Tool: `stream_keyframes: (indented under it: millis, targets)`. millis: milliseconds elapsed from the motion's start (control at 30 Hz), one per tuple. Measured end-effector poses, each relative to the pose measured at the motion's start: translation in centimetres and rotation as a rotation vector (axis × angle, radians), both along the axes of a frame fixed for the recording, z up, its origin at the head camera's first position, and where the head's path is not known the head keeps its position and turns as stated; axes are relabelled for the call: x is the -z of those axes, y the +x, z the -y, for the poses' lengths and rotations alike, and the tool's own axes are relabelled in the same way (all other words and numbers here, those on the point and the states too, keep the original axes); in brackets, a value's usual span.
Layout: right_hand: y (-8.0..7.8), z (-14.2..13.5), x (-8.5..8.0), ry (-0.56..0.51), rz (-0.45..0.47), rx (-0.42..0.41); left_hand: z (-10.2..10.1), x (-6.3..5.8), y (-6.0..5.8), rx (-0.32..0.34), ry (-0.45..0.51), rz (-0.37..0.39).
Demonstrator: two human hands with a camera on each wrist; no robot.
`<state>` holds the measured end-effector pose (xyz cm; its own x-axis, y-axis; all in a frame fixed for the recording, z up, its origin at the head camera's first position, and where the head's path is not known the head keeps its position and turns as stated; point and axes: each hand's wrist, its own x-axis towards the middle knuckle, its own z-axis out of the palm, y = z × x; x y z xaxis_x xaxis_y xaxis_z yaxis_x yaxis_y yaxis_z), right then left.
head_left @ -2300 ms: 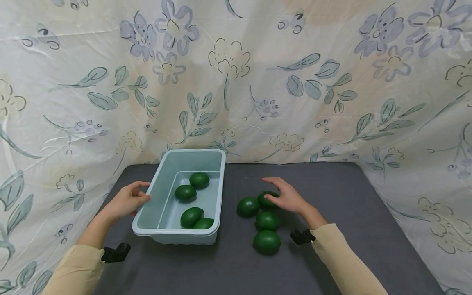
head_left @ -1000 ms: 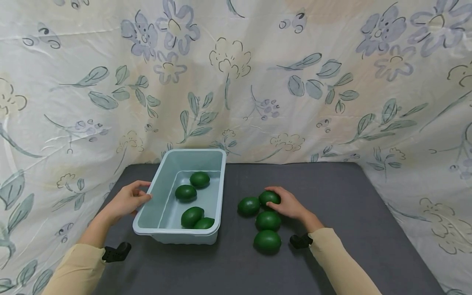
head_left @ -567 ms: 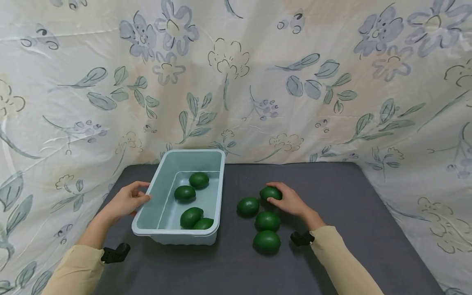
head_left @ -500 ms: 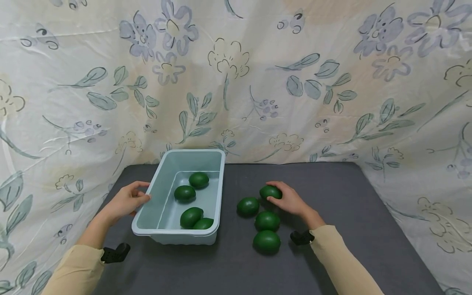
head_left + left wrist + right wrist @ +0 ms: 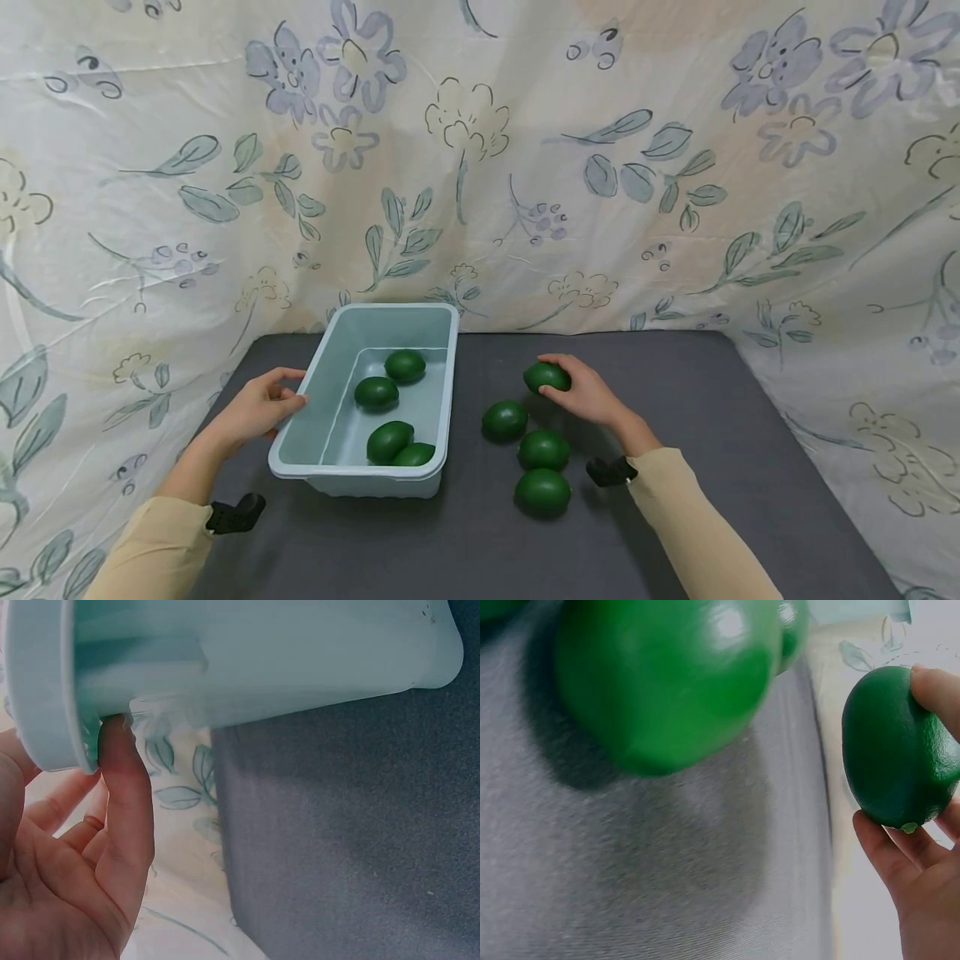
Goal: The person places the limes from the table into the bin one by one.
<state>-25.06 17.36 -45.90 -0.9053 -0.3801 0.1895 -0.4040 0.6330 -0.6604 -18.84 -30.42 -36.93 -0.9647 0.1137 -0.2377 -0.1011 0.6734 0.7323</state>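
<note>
My right hand (image 5: 592, 396) holds a dark green lime (image 5: 547, 377) between thumb and fingers, raised off the table behind the others. In the right wrist view the held lime (image 5: 889, 750) shows a small pale stem end by the fingertips. Three more limes lie on the table: one on the left (image 5: 505, 421), a middle one (image 5: 543, 450) and a front one (image 5: 542, 492). My left hand (image 5: 258, 408) pinches the left rim of a pale blue-green plastic bin (image 5: 452, 367), with a finger (image 5: 126, 787) tucked under the lip. Several limes (image 5: 377, 392) lie inside the bin.
A dark grey cloth covers the table (image 5: 660, 375). Behind it and at the sides hangs a floral curtain (image 5: 525, 167). The bin stands on the table's left part, with the loose limes just right of it.
My right hand has come down onto the rearmost lime, closed its fingers round it and lifted it up and away from the other limes. The left hand and the bin stay put.
</note>
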Motion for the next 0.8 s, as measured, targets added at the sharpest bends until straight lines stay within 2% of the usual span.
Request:
stream_keyframes:
  millis: [433, 567, 800]
  targets:
    - [-1.0, 2.2, -2.8, -0.040, -0.006, 0.006, 0.1, -0.1, 0.0, 0.001, 0.006, 0.003]
    - [-1.3, 3.0, -3.7, -0.054, -0.028, -0.013, 0.1, -0.1, -0.1, 0.001, 0.005, 0.005]
    - [-1.6, 4.3, -5.2, -0.059, -0.012, -0.032, 0.1, -0.1, -0.1, 0.003, 0.003, 0.003]
